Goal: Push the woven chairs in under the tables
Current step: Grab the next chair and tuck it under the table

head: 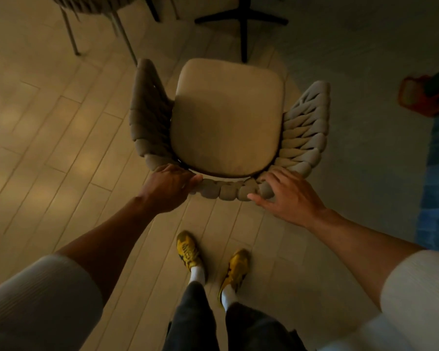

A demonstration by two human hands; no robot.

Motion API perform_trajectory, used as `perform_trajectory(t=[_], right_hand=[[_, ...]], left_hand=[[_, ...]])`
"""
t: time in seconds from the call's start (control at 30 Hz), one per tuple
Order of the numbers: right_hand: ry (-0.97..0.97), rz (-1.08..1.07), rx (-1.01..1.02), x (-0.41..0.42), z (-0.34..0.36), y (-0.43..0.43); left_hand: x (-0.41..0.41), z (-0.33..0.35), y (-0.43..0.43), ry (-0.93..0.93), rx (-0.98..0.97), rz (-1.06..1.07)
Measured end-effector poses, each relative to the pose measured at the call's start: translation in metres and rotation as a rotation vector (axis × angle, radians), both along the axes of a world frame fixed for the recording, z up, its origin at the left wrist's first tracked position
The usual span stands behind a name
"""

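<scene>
Woven chairs counted: two. Centre of view, nearer chair (228, 127) standing on plank floor (61, 127) just ahead of two yellow shoes (188, 249), seat front pointing away toward one black table base (242, 20), back-to-front axis running up the frame. On its back rail (226, 192), left hand (171, 184) with fingers curled round; right hand (284, 196) spread, fingers lying loose on top. Top left, second chair (91, 3), cropped.

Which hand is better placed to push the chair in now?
Left: the left hand grips the back rim of the woven chair with curled fingers, while the right hand lies open over it, fingers spread.
</scene>
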State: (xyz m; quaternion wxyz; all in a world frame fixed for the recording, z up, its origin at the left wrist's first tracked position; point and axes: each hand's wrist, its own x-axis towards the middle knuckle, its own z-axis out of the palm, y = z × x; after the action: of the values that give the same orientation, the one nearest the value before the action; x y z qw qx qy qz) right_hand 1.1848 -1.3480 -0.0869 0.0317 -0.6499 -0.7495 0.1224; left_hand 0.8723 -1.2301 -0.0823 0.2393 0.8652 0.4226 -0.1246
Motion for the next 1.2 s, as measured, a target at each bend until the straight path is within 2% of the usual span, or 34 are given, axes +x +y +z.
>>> perform_trajectory(t=[0.17,0.3,0.53,0.77,1.2], right_hand=[[-0.101,0.095,-0.041,-0.005,-0.036,0.000],[-0.140,0.127,-0.020,-0.013,-0.052,0.010],[-0.144,0.147,-0.050,-0.016,-0.053,0.028],[-0.112,0.093,-0.170,-0.045,-0.052,0.056],[-0.050,0.028,-0.192,-0.083,-0.055,0.122]], left_hand=[[0.006,-0.028,0.002,0.133,0.049,-0.105],[0.004,-0.047,0.010,0.090,0.140,-0.118],[-0.002,-0.061,0.021,0.119,0.194,-0.089],[-0.019,-0.054,0.054,0.131,0.154,-0.059],[-0.049,-0.054,0.128,0.184,0.168,-0.077]])
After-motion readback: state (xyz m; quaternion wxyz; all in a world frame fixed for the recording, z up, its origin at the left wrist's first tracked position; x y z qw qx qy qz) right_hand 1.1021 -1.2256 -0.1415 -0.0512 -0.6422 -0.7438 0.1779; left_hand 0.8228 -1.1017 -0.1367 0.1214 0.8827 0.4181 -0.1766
